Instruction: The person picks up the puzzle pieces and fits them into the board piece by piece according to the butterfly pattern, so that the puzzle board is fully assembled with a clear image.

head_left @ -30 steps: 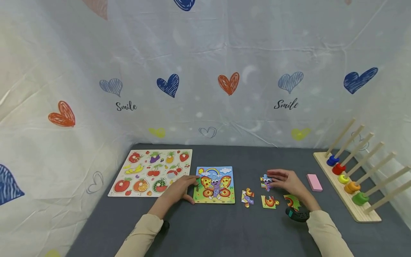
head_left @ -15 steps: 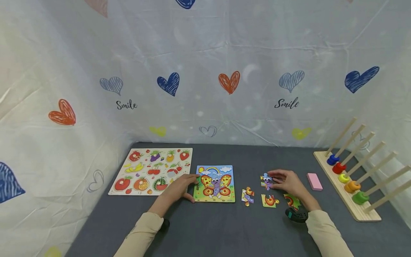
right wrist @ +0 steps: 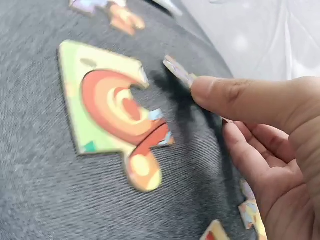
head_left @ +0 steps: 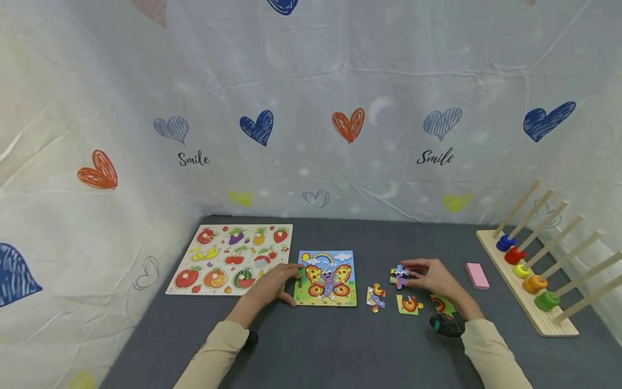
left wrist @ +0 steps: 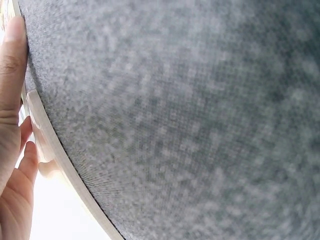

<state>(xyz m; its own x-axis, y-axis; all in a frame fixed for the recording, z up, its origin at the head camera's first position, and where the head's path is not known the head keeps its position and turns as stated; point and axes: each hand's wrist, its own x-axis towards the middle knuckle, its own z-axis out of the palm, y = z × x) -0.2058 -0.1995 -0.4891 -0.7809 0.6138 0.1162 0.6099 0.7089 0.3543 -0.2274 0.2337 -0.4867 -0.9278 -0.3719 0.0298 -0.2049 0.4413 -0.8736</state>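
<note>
In the head view my left hand [head_left: 272,283] rests at the left edge of a square butterfly picture board [head_left: 326,278], thumb near its lower corner. The left wrist view shows the thumb [left wrist: 12,70] along a board's edge. My right hand [head_left: 434,278] pinches a blue and purple puzzle piece [head_left: 399,275] between thumb and fingers. In the right wrist view this piece [right wrist: 177,70] is seen edge-on and tilted, with a shadow below. Loose puzzle pieces lie nearby: a purple one [head_left: 375,297], an orange spiral one [head_left: 409,305] and a green one [head_left: 442,305] under the right wrist.
A fruit board [head_left: 223,265] lies at the back left, beside the left hand. At the right stand a wooden peg rack [head_left: 529,286] with coloured rings and a pink block [head_left: 477,276]. A patterned curtain [head_left: 311,108] hangs behind the dark table [head_left: 330,351].
The puzzle piece in my right hand has shifted slightly left and turned, and the right hand has moved a little left with it. The left hand has stayed at the board.
</note>
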